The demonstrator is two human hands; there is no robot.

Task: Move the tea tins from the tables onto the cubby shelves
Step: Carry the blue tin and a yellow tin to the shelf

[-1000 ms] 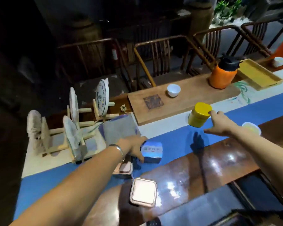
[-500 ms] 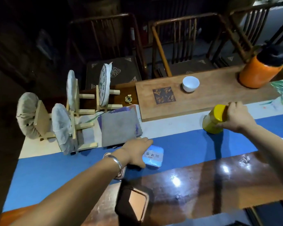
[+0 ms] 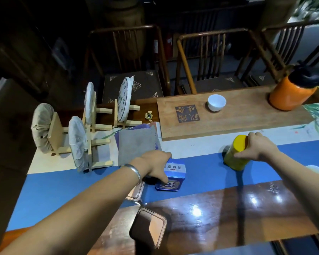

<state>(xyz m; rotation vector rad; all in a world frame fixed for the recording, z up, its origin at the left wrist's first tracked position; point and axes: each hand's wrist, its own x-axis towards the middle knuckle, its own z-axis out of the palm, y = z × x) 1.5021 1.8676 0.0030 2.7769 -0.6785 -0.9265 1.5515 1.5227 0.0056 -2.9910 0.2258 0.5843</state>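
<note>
Blue tin [image 3: 171, 176] tilted, gripped by left hand [image 3: 156, 163]; yellow tin [image 3: 236, 153] clasped by right hand [image 3: 259, 149].

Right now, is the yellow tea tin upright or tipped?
Tipped: the yellow tea tin leans left under the right hand, its lid facing the camera.

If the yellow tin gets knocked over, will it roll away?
Probably. The yellow tin looks round and taller than wide, so it might tip and roll on its side. It seems rigid metal, unlikely to squash. The right hand wraps it now, which should steady it.
</note>
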